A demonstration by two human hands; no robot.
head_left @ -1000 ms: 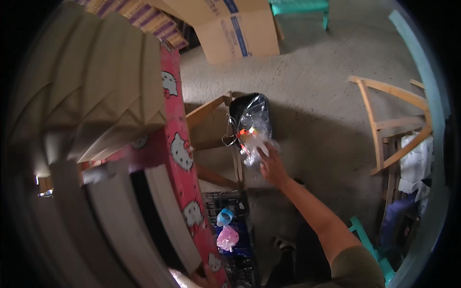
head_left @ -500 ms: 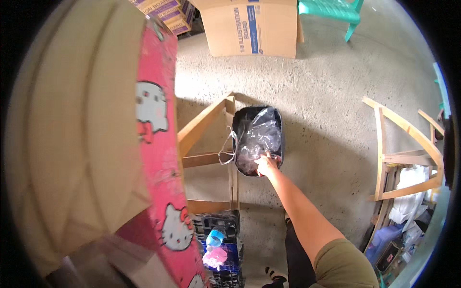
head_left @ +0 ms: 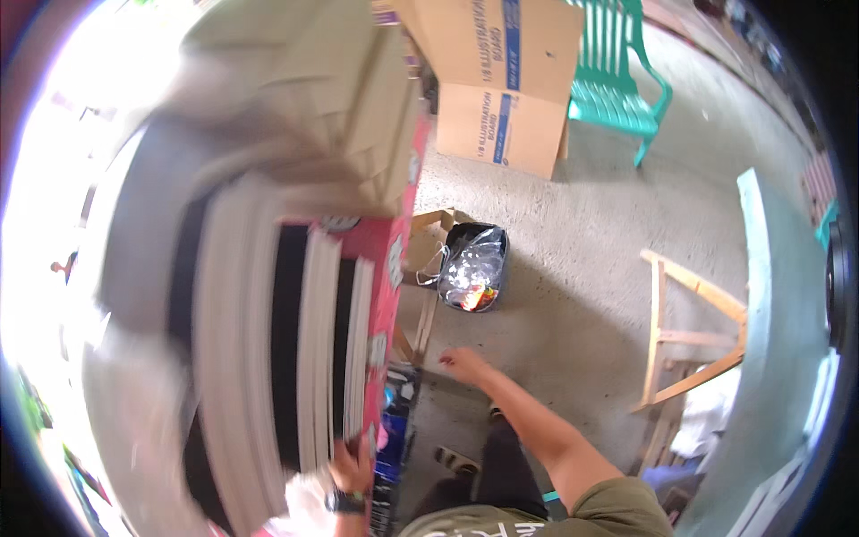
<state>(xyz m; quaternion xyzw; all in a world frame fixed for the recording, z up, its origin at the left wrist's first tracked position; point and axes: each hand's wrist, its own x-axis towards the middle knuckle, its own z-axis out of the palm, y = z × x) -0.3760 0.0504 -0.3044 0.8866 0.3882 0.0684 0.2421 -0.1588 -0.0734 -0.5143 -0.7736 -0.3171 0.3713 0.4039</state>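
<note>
My right hand (head_left: 465,365) hangs over the floor, just nearer to me than the black bin, fingers loosely bent and apart with nothing visible in them. The bin (head_left: 503,276) is lined with a clear plastic bag (head_left: 474,261), and a red and yellow wrapper (head_left: 480,297) lies inside. At the table's near edge, my left hand (head_left: 351,467), with a dark watch on its wrist, rests with spread fingers beside stacked white and black boards (head_left: 291,349). A pink cartoon-print cover (head_left: 383,304) edges the table.
Wooden frames (head_left: 658,331) stand at right, with another beside the bin. Behind are a cardboard box (head_left: 501,116) and a green plastic chair (head_left: 617,98). A black crate (head_left: 404,389) sits under the table edge. A pale blue-green ledge (head_left: 761,331) runs along the right.
My right hand has come out of the bin and back toward me. The view has swung left, bringing the board stacks and my left hand into sight. The red and yellow wrapper now shows.
</note>
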